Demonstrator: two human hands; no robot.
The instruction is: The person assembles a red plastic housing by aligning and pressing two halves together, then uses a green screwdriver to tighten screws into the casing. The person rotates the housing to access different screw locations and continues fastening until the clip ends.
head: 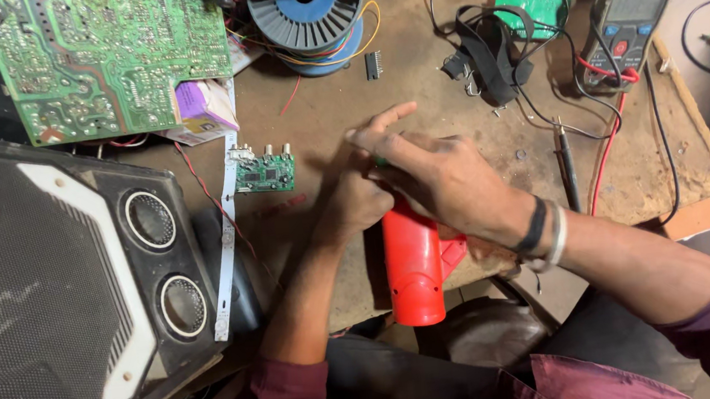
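Gripping a red tool [413,271] at the workbench's [450,114] near edge, the right hand [438,175] closes over its front; the left hand [355,204] seems wrapped beside it. Open bench lies beyond, toward a small green board [264,173].

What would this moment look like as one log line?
left hand: on red tool | right hand: over tool's front | small green circuit board: beside | multimeter: far right
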